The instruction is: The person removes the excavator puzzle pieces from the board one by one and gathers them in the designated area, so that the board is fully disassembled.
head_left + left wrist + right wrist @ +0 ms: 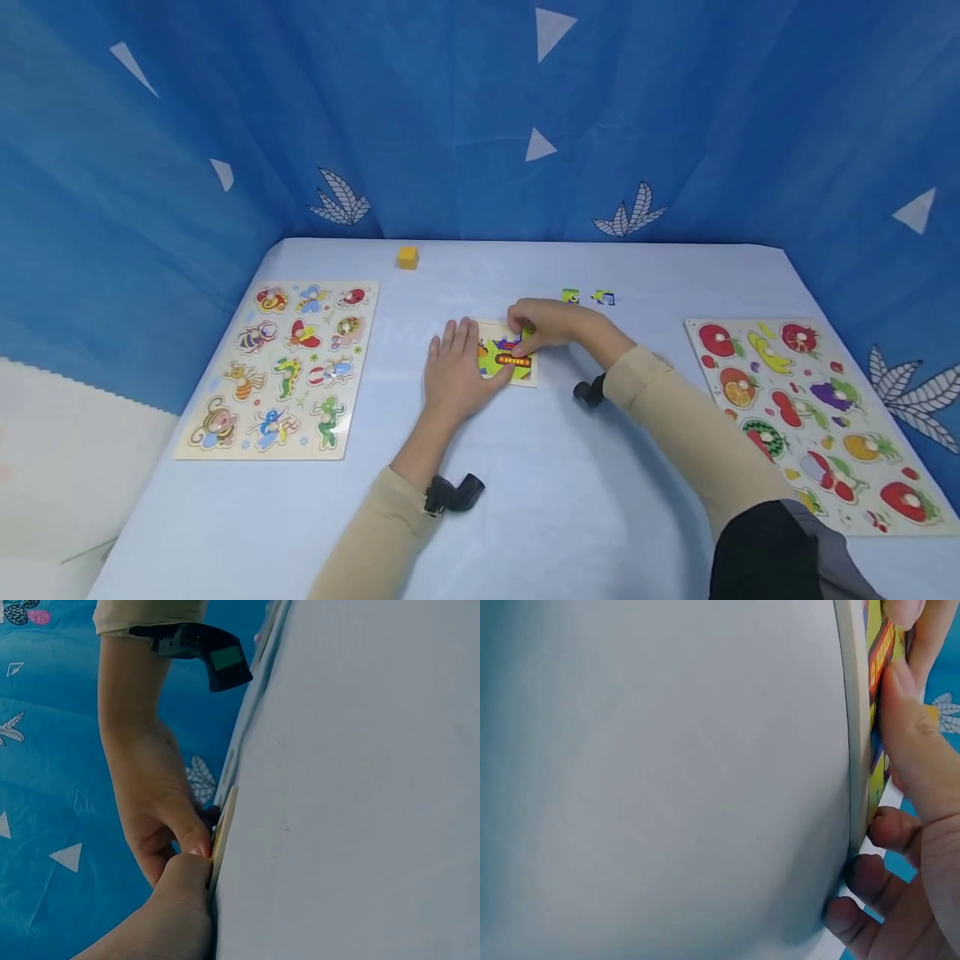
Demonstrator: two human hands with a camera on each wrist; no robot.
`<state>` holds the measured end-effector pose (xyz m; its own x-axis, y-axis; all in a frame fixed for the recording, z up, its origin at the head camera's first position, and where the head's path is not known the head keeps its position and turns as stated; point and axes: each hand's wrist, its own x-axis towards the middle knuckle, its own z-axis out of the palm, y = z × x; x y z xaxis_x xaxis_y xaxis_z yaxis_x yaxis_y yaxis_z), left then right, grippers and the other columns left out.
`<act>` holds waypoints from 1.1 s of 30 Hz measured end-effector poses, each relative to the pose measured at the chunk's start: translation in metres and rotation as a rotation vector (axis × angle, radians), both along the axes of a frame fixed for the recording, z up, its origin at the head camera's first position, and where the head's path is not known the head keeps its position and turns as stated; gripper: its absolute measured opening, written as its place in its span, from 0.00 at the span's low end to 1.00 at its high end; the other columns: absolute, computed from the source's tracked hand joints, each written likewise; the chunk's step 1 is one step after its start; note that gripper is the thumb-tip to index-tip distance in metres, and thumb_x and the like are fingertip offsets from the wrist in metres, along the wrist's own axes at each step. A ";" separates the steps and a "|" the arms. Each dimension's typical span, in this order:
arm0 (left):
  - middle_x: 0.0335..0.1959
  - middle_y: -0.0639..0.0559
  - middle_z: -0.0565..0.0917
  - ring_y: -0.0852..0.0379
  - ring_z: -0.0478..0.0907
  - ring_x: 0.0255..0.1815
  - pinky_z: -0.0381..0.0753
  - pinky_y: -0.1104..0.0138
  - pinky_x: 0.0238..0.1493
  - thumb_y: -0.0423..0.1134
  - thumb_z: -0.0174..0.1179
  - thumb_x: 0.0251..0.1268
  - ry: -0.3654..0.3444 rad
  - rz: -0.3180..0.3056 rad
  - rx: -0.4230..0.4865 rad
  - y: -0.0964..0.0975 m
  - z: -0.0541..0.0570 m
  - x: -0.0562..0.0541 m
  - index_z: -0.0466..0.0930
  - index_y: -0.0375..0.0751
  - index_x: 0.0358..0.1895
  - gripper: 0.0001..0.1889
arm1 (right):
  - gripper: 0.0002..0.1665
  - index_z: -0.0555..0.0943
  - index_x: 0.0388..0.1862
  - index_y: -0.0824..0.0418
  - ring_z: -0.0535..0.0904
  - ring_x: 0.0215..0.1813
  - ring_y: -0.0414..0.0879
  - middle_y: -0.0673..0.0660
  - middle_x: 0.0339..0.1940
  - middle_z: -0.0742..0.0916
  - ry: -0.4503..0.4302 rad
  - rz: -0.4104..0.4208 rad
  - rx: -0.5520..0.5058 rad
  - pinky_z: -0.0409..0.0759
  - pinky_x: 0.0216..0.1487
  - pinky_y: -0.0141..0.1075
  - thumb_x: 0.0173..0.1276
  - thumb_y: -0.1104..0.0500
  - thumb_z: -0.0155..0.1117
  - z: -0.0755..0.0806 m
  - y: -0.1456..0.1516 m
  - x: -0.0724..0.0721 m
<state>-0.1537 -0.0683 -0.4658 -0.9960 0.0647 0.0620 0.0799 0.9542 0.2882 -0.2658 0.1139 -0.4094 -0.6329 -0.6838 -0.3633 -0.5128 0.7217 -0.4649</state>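
A small wooden jigsaw puzzle [531, 372] with a pale frame and a green picture of a tracked vehicle lies mid-table. My left hand [455, 375] rests along its left side, fingers straight and thumb by the near edge. From the right, my right hand [551, 323] reaches over it with curled fingers. In the right wrist view, the right thumb [911, 742] lies on the picture and the other fingertips are at the board's edge. Whether a single piece is pinched there is hidden. Two loose puzzle pieces [571, 296] [603, 297] lie beyond the right hand.
A peg puzzle board with insects [281, 367] lies at left, and one with fruit [817, 417] at right. Near the table's back edge stands a yellow cube [407, 258]. A blue curtain [450, 125] hangs behind the white table [562, 500].
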 end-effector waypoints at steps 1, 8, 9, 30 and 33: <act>0.80 0.46 0.58 0.46 0.49 0.82 0.50 0.46 0.80 0.76 0.46 0.58 0.000 0.002 -0.001 0.000 0.000 0.000 0.53 0.40 0.79 0.53 | 0.22 0.72 0.42 0.53 0.72 0.43 0.45 0.52 0.37 0.76 0.009 -0.007 -0.022 0.70 0.45 0.36 0.60 0.47 0.74 -0.001 0.001 0.001; 0.81 0.46 0.56 0.46 0.46 0.83 0.47 0.45 0.80 0.76 0.47 0.58 -0.027 0.005 0.006 -0.001 0.000 0.001 0.52 0.41 0.79 0.54 | 0.23 0.76 0.48 0.47 0.73 0.45 0.46 0.52 0.43 0.77 0.054 -0.031 -0.049 0.74 0.48 0.37 0.59 0.42 0.74 -0.008 0.005 0.006; 0.81 0.46 0.56 0.46 0.46 0.83 0.47 0.45 0.80 0.76 0.47 0.58 -0.028 0.006 0.004 -0.001 0.000 0.001 0.52 0.41 0.79 0.54 | 0.23 0.76 0.47 0.47 0.73 0.45 0.46 0.52 0.43 0.76 0.059 -0.031 -0.044 0.74 0.47 0.37 0.59 0.42 0.73 -0.008 0.005 0.006; 0.82 0.47 0.52 0.46 0.43 0.84 0.44 0.46 0.81 0.79 0.50 0.53 -0.064 -0.014 0.054 -0.004 0.004 0.001 0.48 0.42 0.80 0.59 | 0.17 0.81 0.49 0.49 0.74 0.43 0.47 0.51 0.42 0.81 0.068 -0.272 -0.269 0.76 0.47 0.37 0.62 0.53 0.74 -0.012 0.008 0.023; 0.83 0.48 0.49 0.47 0.40 0.84 0.42 0.47 0.81 0.80 0.50 0.50 -0.087 -0.021 0.050 -0.004 0.005 0.002 0.45 0.43 0.81 0.61 | 0.15 0.81 0.51 0.47 0.74 0.42 0.48 0.51 0.42 0.83 0.040 -0.263 -0.297 0.75 0.46 0.38 0.66 0.54 0.70 -0.014 0.008 0.026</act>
<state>-0.1519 -0.0721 -0.4608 -0.9962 0.0846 -0.0211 0.0723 0.9368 0.3424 -0.2402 0.1224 -0.4231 -0.8099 -0.5683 -0.1453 -0.3507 0.6678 -0.6566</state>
